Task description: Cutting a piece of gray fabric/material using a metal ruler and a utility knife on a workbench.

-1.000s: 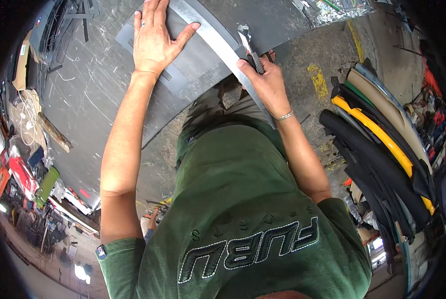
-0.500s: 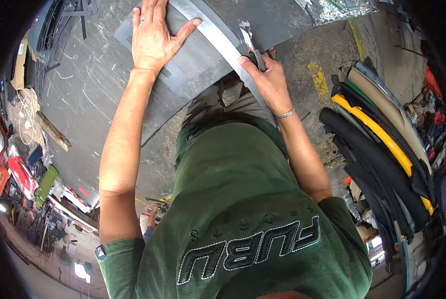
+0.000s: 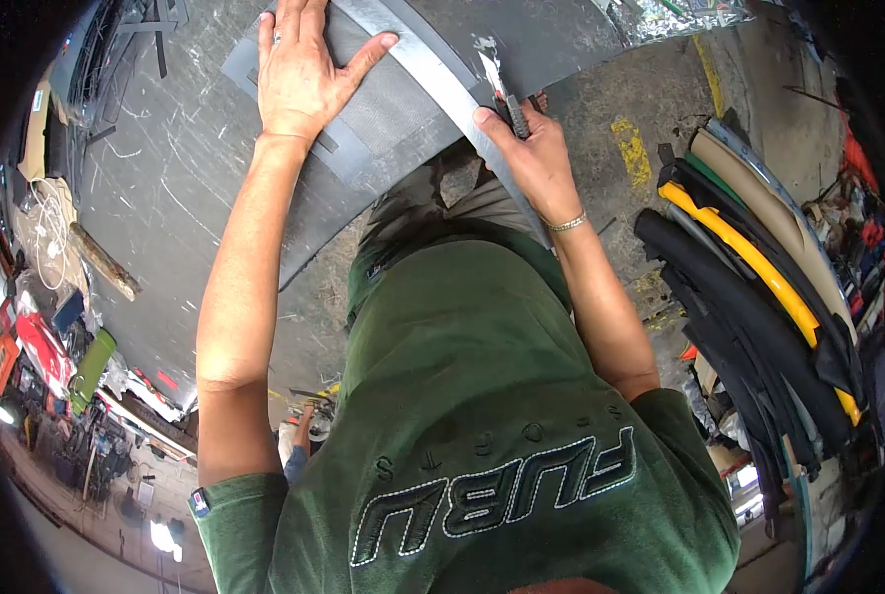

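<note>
My left hand (image 3: pixel 307 87) lies flat, fingers stretched forward, on a grey textured sheet (image 3: pixel 388 119) at the edge of the dark worktable (image 3: pixel 180 198). Its thumb touches the edge of a long metal ruler (image 3: pixel 425 67), which runs slantwise across the sheet and juts past the table edge toward me. In my right hand (image 3: pixel 539 170) is a utility knife (image 3: pixel 510 105), blade out and pointing away from me. The right thumb also rests on the near part of the ruler. The right fingers are partly hidden beneath the ruler and knife.
Rolls of black material (image 3: pixel 730 317), a yellow roll (image 3: pixel 749 257) and a beige roll (image 3: pixel 764 188) lie to the right. At the left are a wooden stick (image 3: pixel 104 261), a white cord (image 3: pixel 51 233) and dark strips (image 3: pixel 160 40). Clear plastic (image 3: pixel 675 22) sits at the far right table edge.
Almost nothing differs. My left hand and the sheet appear shifted very slightly left; both hands keep the same hold.
</note>
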Tool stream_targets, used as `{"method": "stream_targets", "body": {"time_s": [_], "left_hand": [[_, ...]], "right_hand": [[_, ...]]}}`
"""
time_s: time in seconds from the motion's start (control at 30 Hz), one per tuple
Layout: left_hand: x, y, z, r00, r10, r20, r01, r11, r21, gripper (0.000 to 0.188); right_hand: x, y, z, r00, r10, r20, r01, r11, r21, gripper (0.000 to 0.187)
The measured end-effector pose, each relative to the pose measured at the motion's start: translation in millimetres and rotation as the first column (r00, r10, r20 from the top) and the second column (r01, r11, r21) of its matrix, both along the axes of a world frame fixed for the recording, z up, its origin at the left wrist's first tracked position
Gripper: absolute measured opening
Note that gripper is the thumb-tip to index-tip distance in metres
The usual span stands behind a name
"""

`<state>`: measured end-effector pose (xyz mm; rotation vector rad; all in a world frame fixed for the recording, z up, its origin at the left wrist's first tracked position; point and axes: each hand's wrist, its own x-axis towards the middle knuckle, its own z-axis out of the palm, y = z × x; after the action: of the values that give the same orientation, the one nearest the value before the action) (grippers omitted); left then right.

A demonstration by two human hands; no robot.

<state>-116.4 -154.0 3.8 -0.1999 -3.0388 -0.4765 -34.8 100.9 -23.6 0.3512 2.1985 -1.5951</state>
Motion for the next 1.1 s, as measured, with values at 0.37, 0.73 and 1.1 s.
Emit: {"method": "stream_targets", "body": {"time_s": [0.37,0.73,1.1], "left_hand": [[-1.1,1.2,1.3,1.0,0.006,0.007,-0.006,1.0,0.0,0.093],[-3.7,1.4,4.1,1.0,-0.022,0.005,0.022,1.0,0.007,0.092],[0.6,-13.6,-22.9,0.989,-0.029,-0.145,0.033,0.999,0.026,0.091]], "right_hand": [[1.3,0.8,-6.1,1.0,-0.019,-0.005,0.018,0.999,-0.029,0.046],[2.5,-1.1,-4.1,0.999,-0.044,-0.013,0.045,0.997,0.068,0.042],[3.6,-4.7,-0.5,0.998,-0.043,-0.054,0.046,0.998,0.039,0.039]]}}
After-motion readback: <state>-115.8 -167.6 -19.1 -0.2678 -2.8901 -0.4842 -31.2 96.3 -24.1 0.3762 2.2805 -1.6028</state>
